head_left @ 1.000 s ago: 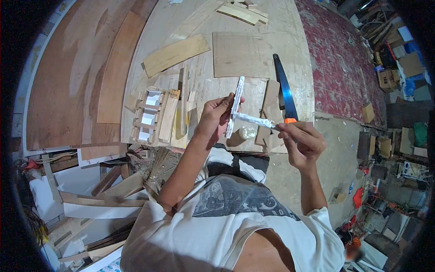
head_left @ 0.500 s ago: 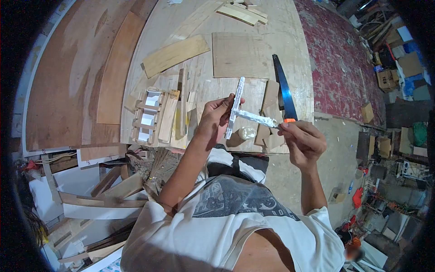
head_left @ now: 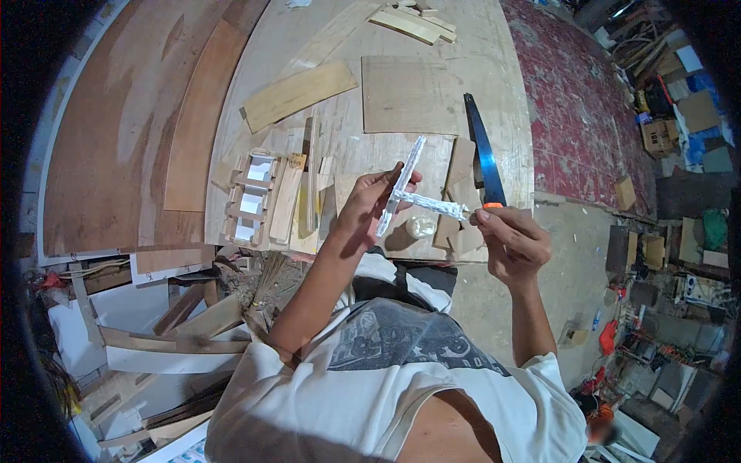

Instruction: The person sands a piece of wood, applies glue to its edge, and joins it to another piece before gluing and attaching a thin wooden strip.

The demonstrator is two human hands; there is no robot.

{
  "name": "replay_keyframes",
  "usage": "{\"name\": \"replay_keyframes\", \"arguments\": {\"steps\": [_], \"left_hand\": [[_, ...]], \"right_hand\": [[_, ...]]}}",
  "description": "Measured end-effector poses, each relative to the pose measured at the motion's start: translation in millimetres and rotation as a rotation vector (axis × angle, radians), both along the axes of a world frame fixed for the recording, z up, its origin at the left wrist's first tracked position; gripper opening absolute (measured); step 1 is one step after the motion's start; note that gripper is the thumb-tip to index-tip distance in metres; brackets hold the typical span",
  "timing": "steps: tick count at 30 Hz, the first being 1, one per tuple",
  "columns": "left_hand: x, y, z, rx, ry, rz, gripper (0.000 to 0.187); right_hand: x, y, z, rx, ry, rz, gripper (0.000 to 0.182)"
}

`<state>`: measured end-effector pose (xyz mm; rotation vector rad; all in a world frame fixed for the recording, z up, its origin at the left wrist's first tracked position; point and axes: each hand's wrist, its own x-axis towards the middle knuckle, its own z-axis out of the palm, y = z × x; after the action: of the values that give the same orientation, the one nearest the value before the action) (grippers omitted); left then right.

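A white, rough-surfaced T-shaped piece (head_left: 430, 204) is held up in front of my body, above the table's near edge. My left hand (head_left: 370, 202) grips its long bar near the joint, with the fingers closed round it. At the far end of the stem, my right hand (head_left: 515, 241) pinches the tip between thumb and fingers. Below the stem stands a small whitish jar (head_left: 421, 226). A saw with a blue blade (head_left: 485, 154) lies beyond my right hand, its orange handle partly hidden.
On the wooden table (head_left: 309, 31) lie a square board (head_left: 409, 94), an angled plank (head_left: 299, 94) and thin strips. A slotted wooden frame (head_left: 250, 199) is at the left. Scrap wood (head_left: 177, 339) fills the lower left; boxes (head_left: 658, 137) stand at the right.
The T-shaped piece has tilted slightly, its bar's upper end shifting right and its lower end left. My right hand has moved a little left and down.
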<state>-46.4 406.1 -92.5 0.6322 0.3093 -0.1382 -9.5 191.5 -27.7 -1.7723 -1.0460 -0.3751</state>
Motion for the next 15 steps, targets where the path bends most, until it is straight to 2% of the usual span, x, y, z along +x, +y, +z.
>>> {"name": "replay_keyframes", "arguments": {"steps": [3, 9, 12, 15], "left_hand": [[-1.5, 4.9, -1.8, -0.079, -0.146, -0.094, 0.031], [-0.4, 0.8, -1.2, -0.046, -0.176, -0.031, 0.031], [-0.2, 3.9, -4.5, -0.01, -0.096, -0.075, 0.03], [0.1, 3.2, -1.0, -0.025, -0.155, -0.087, 0.03]], "right_hand": [[0.6, -0.7, -4.0, -0.037, -0.001, -0.01, 0.029], [-0.9, -0.8, -0.5, -0.022, -0.034, -0.049, 0.03], [-2.5, -1.1, -2.7, -0.007, -0.04, -0.014, 0.031], [-0.8, -1.8, -3.3, -0.026, -0.052, -0.002, 0.031]]}}
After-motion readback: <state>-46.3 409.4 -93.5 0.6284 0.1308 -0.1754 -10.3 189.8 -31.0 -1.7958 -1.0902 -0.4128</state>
